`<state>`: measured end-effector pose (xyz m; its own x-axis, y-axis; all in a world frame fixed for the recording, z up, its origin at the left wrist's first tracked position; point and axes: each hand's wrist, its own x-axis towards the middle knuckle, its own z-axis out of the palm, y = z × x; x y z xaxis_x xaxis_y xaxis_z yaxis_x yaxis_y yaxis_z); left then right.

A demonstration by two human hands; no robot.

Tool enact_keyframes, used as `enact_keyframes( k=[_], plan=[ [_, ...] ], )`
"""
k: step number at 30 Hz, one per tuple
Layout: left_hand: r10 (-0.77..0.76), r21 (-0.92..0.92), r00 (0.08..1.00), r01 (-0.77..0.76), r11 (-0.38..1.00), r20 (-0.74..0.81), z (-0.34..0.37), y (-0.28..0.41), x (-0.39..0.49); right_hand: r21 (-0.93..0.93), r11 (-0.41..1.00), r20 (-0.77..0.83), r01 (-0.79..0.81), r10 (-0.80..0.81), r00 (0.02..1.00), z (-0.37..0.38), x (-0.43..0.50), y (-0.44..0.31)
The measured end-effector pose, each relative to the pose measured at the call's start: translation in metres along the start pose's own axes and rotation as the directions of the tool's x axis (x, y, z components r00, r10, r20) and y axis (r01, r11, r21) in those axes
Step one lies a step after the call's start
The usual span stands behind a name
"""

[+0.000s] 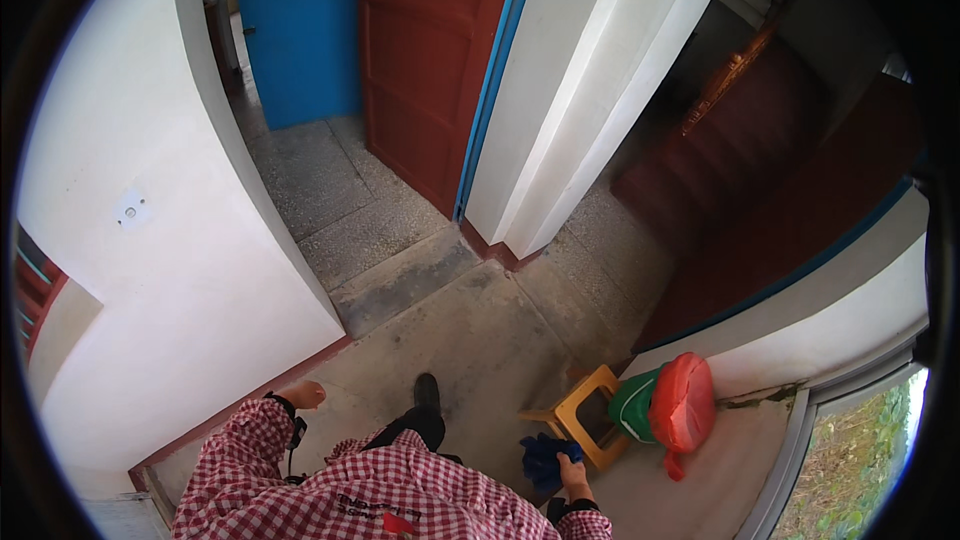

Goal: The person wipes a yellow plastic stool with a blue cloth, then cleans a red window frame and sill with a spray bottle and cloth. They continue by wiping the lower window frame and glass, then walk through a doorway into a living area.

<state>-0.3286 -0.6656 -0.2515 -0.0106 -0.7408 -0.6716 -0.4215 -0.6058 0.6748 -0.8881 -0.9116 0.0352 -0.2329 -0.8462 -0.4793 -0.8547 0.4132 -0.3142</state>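
My right hand (574, 474) grips a crumpled dark blue bundle (546, 459); I cannot tell whether it is cloth or thin plastic. The bundle hangs beside a yellow plastic stool (581, 409), overlapping its near side in view. Just past the stool is a green bucket (634, 406) with a pale handle. A red plastic bag (682, 403) covers the bucket's mouth or sits against it. Out to the left, near the white wall, my left hand (304, 394) has its fingers loosely curled, with nothing visible in it.
Ahead, a low concrete step (409, 281) leads to a doorway with a blue door (300, 30) and a dark red door (431, 52). A white pillar (577, 90) separates it from a second opening at right. A window (847, 457) is at lower right.
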Motion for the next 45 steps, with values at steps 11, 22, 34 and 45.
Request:
enact_keyframes(
  k=[11, 22, 34, 45],
  plan=[
    [0.511, 0.114, 0.809, -0.501, 0.858, -0.290, -0.051, 0.223, 0.068, -0.048, 0.952, -0.049, 0.301, -0.304, 0.952, -0.036, 0.057, -0.032],
    [0.537, 0.310, 0.842, -0.523, 0.794, 0.046, -0.022, 0.180, 0.106, -0.073, 0.982, -0.042, 0.175, -0.178, 0.983, -0.057, 0.049, -0.040],
    [-0.012, -0.350, 1.000, 0.015, 0.937, 0.011, -0.007, 0.051, 0.067, -0.118, 0.993, -0.058, 0.022, -0.029, 0.998, -0.067, 0.038, -0.077],
    [0.201, -0.286, 0.979, -0.204, 0.936, -0.042, 0.011, 0.086, 0.077, -0.742, 0.655, -0.430, -0.144, -0.300, 0.852, -0.187, -0.035, -0.044]
  ],
)
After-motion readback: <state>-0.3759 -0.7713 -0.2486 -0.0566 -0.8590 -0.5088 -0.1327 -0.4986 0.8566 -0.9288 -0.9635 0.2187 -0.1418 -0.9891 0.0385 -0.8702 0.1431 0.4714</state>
